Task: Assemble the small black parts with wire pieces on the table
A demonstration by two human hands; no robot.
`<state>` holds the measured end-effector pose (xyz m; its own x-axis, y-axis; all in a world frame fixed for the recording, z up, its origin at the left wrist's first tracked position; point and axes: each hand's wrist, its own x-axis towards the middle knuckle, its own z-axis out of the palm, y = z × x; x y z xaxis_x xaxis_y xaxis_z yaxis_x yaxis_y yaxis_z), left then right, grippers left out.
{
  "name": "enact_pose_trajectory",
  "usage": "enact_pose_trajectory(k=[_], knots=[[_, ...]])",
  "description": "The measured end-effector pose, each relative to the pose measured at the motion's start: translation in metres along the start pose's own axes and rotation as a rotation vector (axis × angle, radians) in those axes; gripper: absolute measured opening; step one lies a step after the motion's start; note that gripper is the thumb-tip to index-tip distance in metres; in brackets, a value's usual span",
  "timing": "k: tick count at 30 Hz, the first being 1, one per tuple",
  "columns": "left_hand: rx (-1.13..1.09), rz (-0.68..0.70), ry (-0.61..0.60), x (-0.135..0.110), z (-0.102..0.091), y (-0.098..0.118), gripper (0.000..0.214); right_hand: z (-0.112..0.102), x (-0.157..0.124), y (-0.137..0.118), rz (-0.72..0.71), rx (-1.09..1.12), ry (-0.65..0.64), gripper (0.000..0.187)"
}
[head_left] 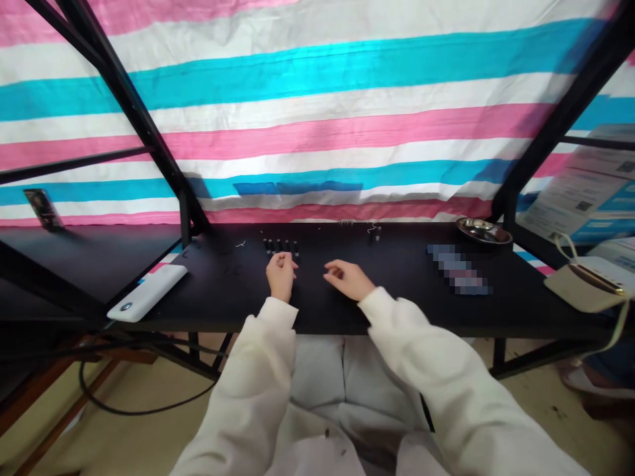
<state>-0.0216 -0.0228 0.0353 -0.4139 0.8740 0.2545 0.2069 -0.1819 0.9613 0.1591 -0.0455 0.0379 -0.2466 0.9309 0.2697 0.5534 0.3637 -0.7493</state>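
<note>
My left hand [281, 276] is over the black table, just on the near side of a row of several small dark cylinders [279, 245] with pale ends. Its fingers are curled together, and whatever they may hold is too small or hidden to make out. To its right, my right hand [349, 279] hovers over the table with loosely bent fingers and a small gap between thumb and fingertips. Nothing shows in that gap. Another small dark cylinder [378, 233] stands farther back, beside a thin white strand [372, 227].
A white power bank [147, 294] lies at the table's left edge. On the right are a shiny metal dish [483, 231], a blurred-out flat item [459, 270] and a beige pouch [583, 287] with a cord. Black frame bars [131, 109] and a striped sheet [337, 132] bound the table [397, 311].
</note>
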Motion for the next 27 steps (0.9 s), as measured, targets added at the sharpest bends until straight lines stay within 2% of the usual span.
enact_pose_trajectory(k=[2,5,10,13,17,20,22,24,27], knots=[[-0.003,-0.018,0.051,0.014,0.007,-0.010,0.020,0.031,0.039,0.005,0.060,-0.039,-0.054,0.030],[0.009,-0.016,0.058,0.017,0.003,-0.018,0.021,0.062,0.078,0.009,0.113,-0.157,0.001,0.033],[-0.080,-0.058,0.053,0.013,-0.002,-0.020,0.020,0.082,0.108,0.006,0.145,-0.214,0.022,0.036],[-0.131,-0.075,0.040,0.014,-0.001,-0.021,0.020,0.085,0.115,0.003,0.158,-0.219,0.045,0.025],[-0.143,-0.067,-0.041,0.012,0.003,-0.019,0.022,0.076,0.111,0.002,0.177,-0.097,0.078,0.013],[-0.143,-0.037,-0.172,0.010,0.014,-0.012,0.036,0.057,0.094,0.006,0.099,0.028,0.119,0.010],[-0.162,-0.005,-0.257,0.008,0.028,-0.005,0.044,0.040,0.079,0.010,-0.008,0.049,0.172,0.012],[-0.216,0.015,-0.302,0.005,0.045,0.002,0.037,0.024,0.062,0.017,-0.114,0.025,0.248,0.016],[-0.344,-0.043,-0.362,-0.003,0.070,0.006,0.029,0.005,0.039,0.030,-0.200,-0.045,0.394,0.022]])
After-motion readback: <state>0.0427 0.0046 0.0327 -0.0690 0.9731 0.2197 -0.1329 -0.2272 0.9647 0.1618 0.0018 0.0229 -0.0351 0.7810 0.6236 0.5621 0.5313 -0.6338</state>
